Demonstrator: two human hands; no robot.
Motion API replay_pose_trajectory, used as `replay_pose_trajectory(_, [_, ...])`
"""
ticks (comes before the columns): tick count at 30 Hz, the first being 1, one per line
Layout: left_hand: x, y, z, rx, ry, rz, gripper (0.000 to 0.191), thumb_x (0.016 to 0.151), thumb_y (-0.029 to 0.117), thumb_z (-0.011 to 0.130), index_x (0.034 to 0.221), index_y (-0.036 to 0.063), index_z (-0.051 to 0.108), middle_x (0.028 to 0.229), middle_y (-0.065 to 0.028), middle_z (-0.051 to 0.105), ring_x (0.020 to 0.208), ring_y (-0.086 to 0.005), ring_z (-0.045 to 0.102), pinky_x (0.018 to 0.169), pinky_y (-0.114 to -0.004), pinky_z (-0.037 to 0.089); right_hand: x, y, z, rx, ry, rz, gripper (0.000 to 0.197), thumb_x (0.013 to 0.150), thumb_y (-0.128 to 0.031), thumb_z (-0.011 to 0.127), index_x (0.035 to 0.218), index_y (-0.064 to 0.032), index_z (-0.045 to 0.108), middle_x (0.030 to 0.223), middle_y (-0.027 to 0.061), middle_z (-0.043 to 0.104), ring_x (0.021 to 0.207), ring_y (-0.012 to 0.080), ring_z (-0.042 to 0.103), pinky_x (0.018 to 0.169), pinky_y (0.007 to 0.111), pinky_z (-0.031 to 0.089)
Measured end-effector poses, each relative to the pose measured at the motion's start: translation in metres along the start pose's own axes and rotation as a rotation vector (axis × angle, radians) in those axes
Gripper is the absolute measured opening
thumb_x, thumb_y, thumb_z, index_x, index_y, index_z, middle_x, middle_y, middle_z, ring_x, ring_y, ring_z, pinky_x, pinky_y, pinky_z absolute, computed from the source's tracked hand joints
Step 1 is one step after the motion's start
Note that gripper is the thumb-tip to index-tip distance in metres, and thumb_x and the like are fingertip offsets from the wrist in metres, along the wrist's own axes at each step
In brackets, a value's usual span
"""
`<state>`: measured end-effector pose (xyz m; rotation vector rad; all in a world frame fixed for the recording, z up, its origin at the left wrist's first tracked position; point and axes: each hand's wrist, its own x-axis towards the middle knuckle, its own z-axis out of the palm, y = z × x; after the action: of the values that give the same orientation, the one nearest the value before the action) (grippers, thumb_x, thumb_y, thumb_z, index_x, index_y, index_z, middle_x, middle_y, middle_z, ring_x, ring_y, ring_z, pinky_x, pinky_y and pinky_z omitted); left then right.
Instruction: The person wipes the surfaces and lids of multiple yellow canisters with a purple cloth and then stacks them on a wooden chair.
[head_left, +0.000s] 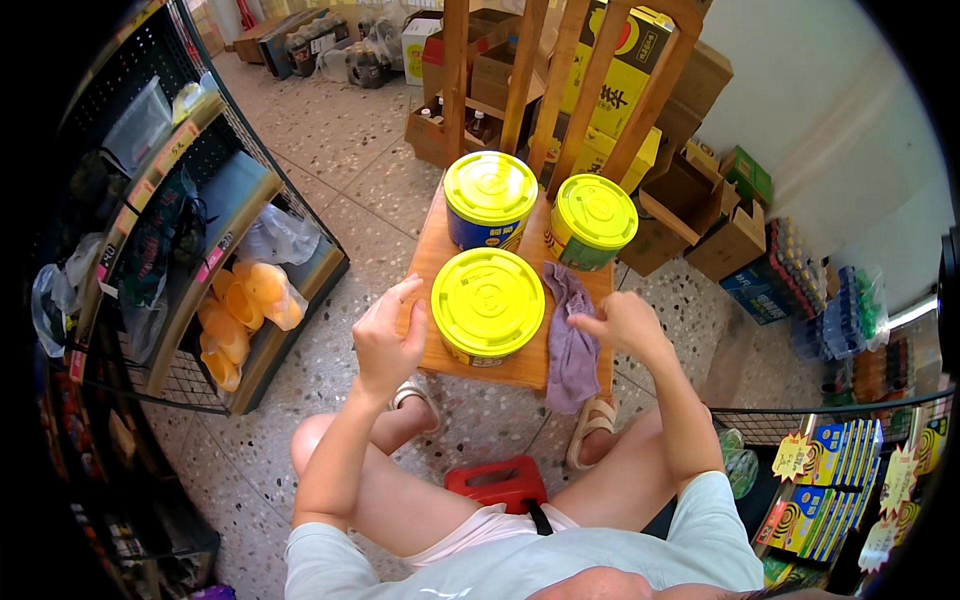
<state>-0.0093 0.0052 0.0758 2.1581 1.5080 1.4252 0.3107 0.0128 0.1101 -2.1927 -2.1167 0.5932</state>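
Note:
Three round tubs with bright yellow lids stand on the seat of a wooden chair (442, 371): a front tub (487, 304), a blue-sided tub (490, 196) behind it and a green-sided tub (592, 217) at the back right. My left hand (390, 337) is just left of the front tub, fingers apart and holding nothing. A purple cloth (571, 345) lies along the right of the seat and hangs over its front edge. My right hand (626, 322) is at the cloth's right edge, fingers curled; whether it grips the cloth is not clear.
Slatted chair back (577, 90) rises behind the tubs. Store shelves (255, 337) with orange clogs (255, 296) stand at left. Open cardboard boxes (724, 240) and bottle packs (840, 315) line the right wall. A red plastic object (499, 484) lies between my legs. Another shelf with boxes (821, 487) is at lower right.

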Motion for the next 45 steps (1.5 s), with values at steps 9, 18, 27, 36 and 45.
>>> replay_pose_trajectory(9, [0.013,0.006,0.007,0.017,0.015,0.089,0.025,0.083,0.0,0.068,0.107,0.0026,0.066,0.107,-0.017,0.072,0.096,-0.0329,0.071,0.083,-0.038,0.056,-0.008,0.036,0.023,0.245,-0.154,-0.127,0.036,0.08,-0.032,0.077,0.073,0.0026,0.067,0.069,0.0183,0.067,0.065,0.0309,0.067,0.063,0.041,0.053])
replay_pose_trajectory(18, [0.028,0.051,0.023,-0.11,-0.017,0.354,0.031,0.08,0.003,0.071,0.11,0.0011,0.065,0.119,-0.0181,0.066,0.114,-0.0359,0.062,0.099,-0.044,0.05,-0.015,0.027,0.006,1.335,-0.152,-0.041,0.019,0.096,-0.018,0.064,0.109,-0.0065,0.055,0.091,-0.0024,0.062,0.079,0.0047,0.058,0.068,0.02,0.048])
replay_pose_trajectory(27, [0.035,0.111,0.081,-0.33,-0.228,0.409,0.048,0.083,0.003,0.067,0.13,0.0016,0.057,0.123,-0.0189,0.063,0.119,-0.0365,0.058,0.102,-0.043,0.046,-0.037,0.008,-0.019,1.397,-0.266,-0.415,0.039,0.089,-0.006,0.069,0.126,0.0005,0.057,0.107,0.0028,0.067,0.093,0.0073,0.064,0.08,0.024,0.052])
replay_pose_trajectory(36, [0.038,0.124,0.106,-0.635,-0.257,0.101,0.026,0.09,0.001,0.059,0.116,-0.0008,0.061,0.098,-0.0176,0.068,0.092,-0.0281,0.068,0.08,-0.035,0.054,-0.019,0.072,-0.018,1.264,-0.227,-0.35,0.031,0.087,-0.014,0.074,0.112,0.0005,0.063,0.104,0.0043,0.067,0.093,0.0095,0.064,0.083,0.027,0.052])
replay_pose_trajectory(45, [0.024,0.135,0.103,-0.608,-0.261,0.155,0.02,0.086,0.001,0.065,0.106,-0.0014,0.063,0.101,-0.0169,0.066,0.094,-0.0322,0.066,0.083,-0.038,0.054,-0.009,0.032,-0.002,1.952,-0.236,-0.725,0.03,0.09,-0.02,0.067,0.112,0.001,0.062,0.134,0.0204,0.056,0.129,0.0349,0.051,0.109,0.047,0.042])
